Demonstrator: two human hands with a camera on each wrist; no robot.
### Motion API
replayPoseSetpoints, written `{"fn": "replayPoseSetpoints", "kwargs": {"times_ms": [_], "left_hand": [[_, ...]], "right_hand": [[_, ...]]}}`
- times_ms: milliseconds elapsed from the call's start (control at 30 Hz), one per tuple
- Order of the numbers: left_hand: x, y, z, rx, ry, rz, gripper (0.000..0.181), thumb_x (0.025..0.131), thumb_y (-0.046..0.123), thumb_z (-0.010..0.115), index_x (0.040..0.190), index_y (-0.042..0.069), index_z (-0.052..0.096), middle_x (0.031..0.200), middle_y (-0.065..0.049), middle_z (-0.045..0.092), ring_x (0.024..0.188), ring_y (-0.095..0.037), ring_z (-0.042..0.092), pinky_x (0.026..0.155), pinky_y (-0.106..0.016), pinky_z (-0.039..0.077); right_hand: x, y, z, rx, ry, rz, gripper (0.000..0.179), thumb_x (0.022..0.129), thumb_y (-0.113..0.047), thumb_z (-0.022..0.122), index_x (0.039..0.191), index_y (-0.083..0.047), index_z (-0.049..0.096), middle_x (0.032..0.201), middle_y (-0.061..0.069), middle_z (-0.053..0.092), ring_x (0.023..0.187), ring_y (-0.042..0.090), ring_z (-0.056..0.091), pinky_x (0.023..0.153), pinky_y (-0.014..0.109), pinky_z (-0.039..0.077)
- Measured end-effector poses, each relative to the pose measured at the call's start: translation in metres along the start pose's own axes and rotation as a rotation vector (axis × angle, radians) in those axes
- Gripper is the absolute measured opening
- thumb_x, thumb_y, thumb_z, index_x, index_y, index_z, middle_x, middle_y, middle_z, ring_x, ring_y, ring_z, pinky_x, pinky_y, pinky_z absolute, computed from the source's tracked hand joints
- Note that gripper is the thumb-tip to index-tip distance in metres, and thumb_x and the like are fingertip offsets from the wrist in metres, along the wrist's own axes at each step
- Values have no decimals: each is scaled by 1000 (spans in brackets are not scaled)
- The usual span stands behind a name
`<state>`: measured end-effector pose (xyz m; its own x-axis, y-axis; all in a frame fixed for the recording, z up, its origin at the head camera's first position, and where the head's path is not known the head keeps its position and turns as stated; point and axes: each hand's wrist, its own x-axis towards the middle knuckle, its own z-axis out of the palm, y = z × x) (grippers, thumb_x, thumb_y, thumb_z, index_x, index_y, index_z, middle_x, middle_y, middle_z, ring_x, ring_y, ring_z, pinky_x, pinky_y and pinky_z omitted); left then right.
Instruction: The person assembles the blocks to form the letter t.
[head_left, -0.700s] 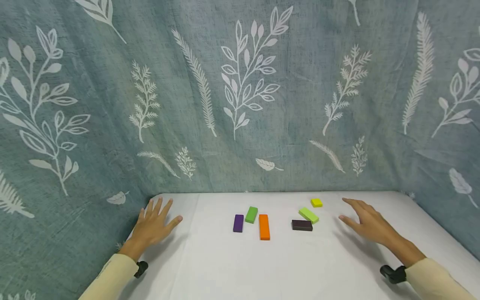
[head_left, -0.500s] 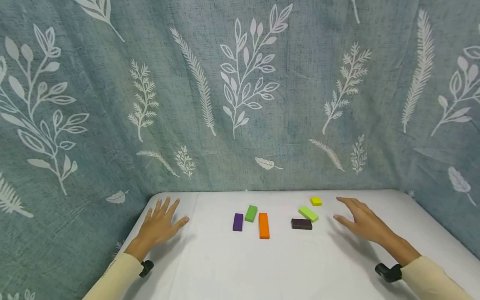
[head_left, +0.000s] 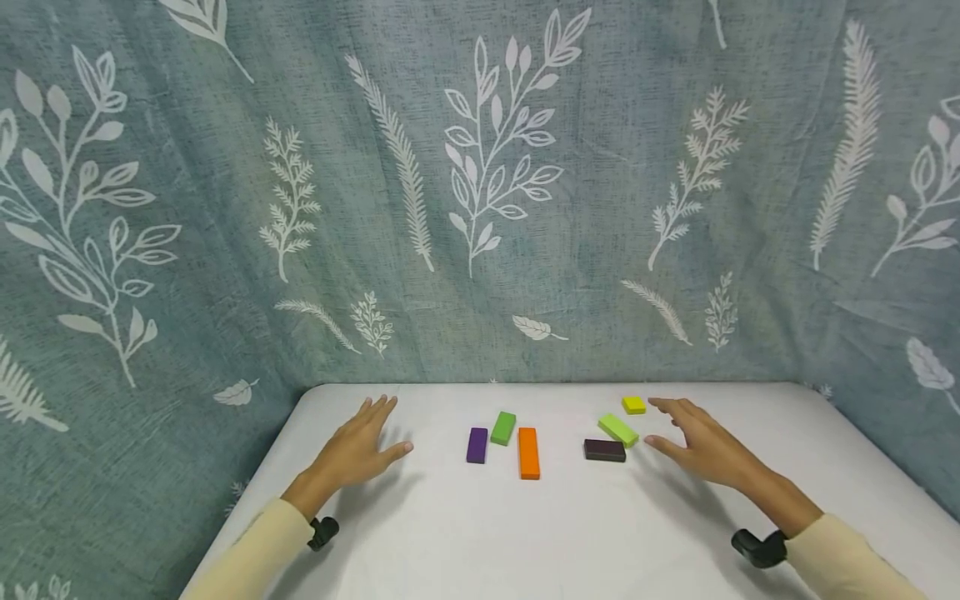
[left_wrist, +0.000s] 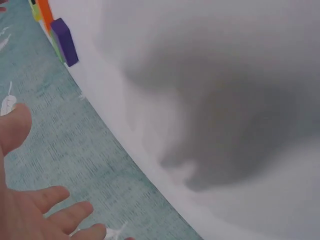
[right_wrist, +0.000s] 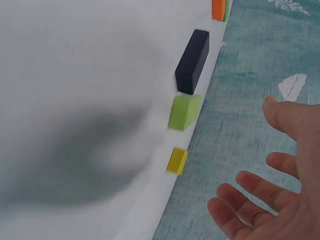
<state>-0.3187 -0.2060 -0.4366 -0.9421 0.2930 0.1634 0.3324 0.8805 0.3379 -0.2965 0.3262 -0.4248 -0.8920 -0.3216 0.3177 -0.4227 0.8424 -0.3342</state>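
My left hand (head_left: 354, 446) hovers over the left of the white table, fingers spread and holding nothing. To its right lie a purple block (head_left: 477, 445), a green block (head_left: 503, 427) and a long orange block (head_left: 528, 453). On the other side my right hand (head_left: 705, 446) hangs above the cloth with extended fingers, also holding nothing. Its fingertips come close to a small yellow block (head_left: 633, 405) and a lime green block (head_left: 618, 430). A black block (head_left: 604, 450) lies just in front of the lime one. The right wrist view shows the yellow block (right_wrist: 177, 161) nearest that hand's fingers.
The table is covered with a white cloth (head_left: 555, 542). Behind it and at both sides hangs a grey-green curtain (head_left: 600, 208) with white leaf prints. Each wrist wears a dark band, the left one (head_left: 323, 533) and the right one (head_left: 760, 548).
Both hands have moved inward over the table, the left hand to the right and the right hand to the left, nearer the blocks. The blocks lie where they were.
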Motion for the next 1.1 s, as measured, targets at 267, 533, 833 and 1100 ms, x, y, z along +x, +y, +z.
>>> {"fn": "replayPoseSetpoints", "kwargs": {"times_ms": [267, 533, 833, 1100], "left_hand": [[8, 13, 7, -24, -22, 11, 83, 94, 55, 62, 159, 16, 28, 165, -14, 26, 153, -39, 17, 116, -65, 25], [16, 22, 10, -47, -36, 42, 84, 93, 59, 61, 158, 15, 30, 164, -14, 27, 153, -40, 18, 117, -64, 25], [27, 38, 21, -79, -75, 46, 81, 93, 57, 61, 157, 18, 32, 164, -11, 29, 153, -37, 19, 117, -63, 26], [37, 57, 32, -95, -115, 98, 80, 93, 55, 62, 157, 15, 33, 163, -12, 30, 153, -38, 20, 118, -63, 24]], "right_hand": [[6, -10, 8, 30, -11, -19, 61, 94, -29, 70, 144, -4, 46, 136, 24, 54, 114, 43, 59, 82, 53, 55], [12, -15, 14, 57, -9, -65, 59, 94, -26, 71, 144, -6, 47, 136, 21, 55, 114, 41, 61, 86, 53, 55], [17, -22, 14, 95, -33, -75, 57, 95, -31, 70, 141, -3, 50, 135, 20, 57, 113, 42, 62, 80, 47, 56], [20, -26, 20, 106, -15, -93, 51, 93, -24, 72, 136, -2, 54, 132, 20, 59, 110, 42, 64, 80, 46, 57]]}}
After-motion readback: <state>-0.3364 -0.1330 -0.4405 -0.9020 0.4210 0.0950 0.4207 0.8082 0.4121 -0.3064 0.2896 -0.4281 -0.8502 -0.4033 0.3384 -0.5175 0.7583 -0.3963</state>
